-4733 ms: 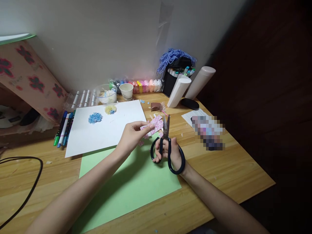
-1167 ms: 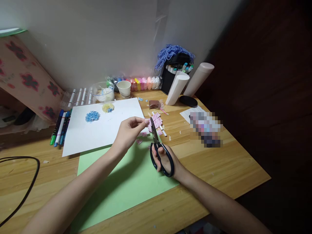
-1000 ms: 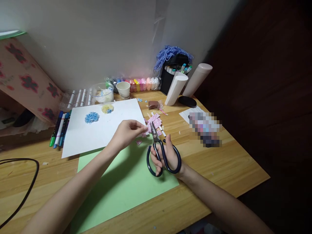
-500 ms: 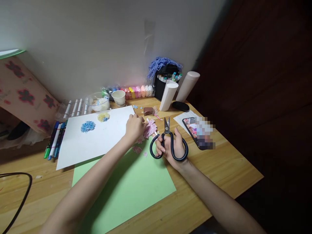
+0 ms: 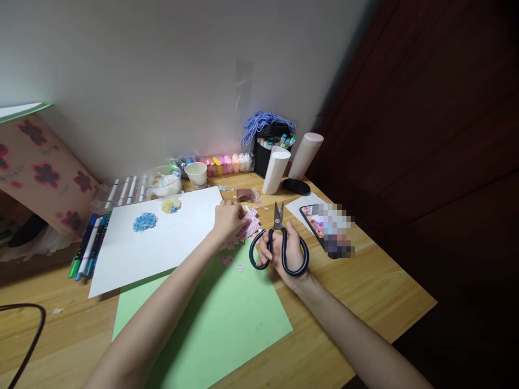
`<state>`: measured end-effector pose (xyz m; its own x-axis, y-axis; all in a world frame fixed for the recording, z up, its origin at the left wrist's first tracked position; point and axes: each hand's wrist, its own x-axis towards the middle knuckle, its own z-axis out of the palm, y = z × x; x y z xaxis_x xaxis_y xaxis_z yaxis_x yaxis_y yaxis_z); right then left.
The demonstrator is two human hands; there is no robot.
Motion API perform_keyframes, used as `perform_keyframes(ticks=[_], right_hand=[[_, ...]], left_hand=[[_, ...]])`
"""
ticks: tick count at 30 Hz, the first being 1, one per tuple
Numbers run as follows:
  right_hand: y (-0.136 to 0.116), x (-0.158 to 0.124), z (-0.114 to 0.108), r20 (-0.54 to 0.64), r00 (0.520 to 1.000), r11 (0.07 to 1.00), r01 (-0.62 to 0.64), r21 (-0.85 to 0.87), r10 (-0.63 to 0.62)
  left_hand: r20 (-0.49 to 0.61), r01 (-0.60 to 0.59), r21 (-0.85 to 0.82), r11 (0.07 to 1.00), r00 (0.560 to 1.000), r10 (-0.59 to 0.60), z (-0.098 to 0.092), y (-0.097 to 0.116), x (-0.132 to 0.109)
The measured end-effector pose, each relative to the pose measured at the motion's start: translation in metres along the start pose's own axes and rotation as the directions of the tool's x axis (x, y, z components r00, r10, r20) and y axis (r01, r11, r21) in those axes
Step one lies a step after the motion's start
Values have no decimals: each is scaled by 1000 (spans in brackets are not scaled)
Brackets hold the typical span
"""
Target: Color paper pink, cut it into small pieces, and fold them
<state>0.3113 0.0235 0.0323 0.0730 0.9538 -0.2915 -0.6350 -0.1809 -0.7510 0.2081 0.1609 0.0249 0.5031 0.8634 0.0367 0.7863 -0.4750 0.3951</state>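
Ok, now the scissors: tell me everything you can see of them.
The scissors have short, dark, metallic-looking blades joined at a pivot, and two large, glossy black handle loops. The blades are parted in a narrow V, tips pointing away from the person, with no paper visible between them. The right hand holds them, fingers curled at the left loop. In the picture they sit between the pink striped scraps and the phone.
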Motion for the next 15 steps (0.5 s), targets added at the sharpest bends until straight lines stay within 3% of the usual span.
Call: perform_keyframes(ticks=[7, 15], right_hand=[[-1, 3, -2, 21, 1000, 998, -13, -53, 14], [9, 2, -8, 125, 987, 945, -56, -323, 101]], left_hand=[[65, 61, -287, 956, 997, -44, -4, 0, 5], [189, 95, -689, 718, 981, 51, -55, -7, -10]])
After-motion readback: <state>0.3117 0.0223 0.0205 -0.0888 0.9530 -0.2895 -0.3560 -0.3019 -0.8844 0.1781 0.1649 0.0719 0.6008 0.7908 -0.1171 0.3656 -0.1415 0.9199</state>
